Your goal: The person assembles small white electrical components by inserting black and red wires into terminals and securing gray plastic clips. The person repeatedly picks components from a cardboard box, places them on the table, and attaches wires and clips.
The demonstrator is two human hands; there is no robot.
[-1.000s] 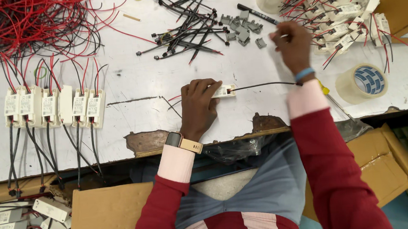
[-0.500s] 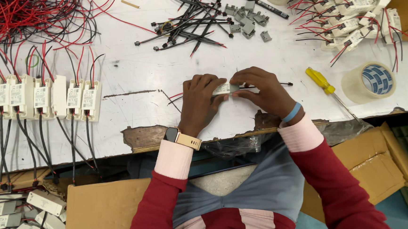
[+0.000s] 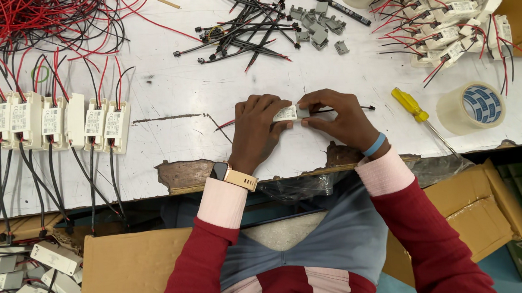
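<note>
Gripping a small white module at the table centre, you are closing both your left hand and right hand on it, risking, I judge, straining its thin black wire by pulling.

Yellow screwdriver beside tape roll; cable ties, grey clips above
</note>
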